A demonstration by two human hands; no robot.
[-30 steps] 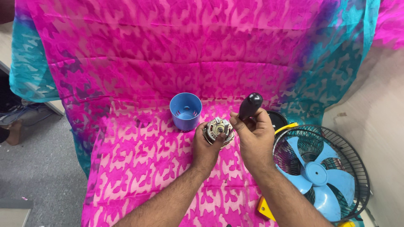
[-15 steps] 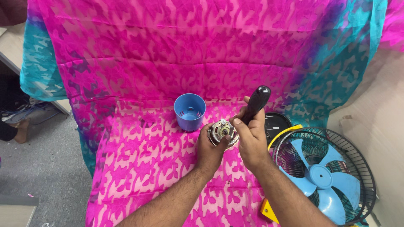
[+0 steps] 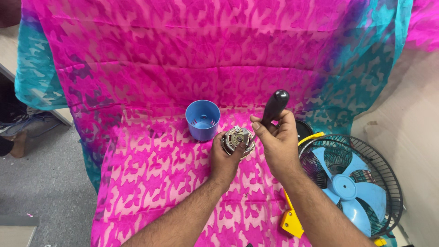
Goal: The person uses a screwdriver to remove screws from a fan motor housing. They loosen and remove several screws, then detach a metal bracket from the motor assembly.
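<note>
on the pink cloth (image 3: 151,174), the left hand (image 3: 225,158) fingers wrap the small motor (image 3: 238,138); the right hand (image 3: 276,139) fingers squeeze a black tool handle (image 3: 274,107) above it.

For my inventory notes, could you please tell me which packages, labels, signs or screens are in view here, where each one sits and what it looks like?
None in view: no package, label, sign or screen shows.
The things present are unmarked: a blue cup on the pink cloth, a metal motor in the left hand, a black-handled tool in the right hand, and a blue-bladed fan at right.
</note>
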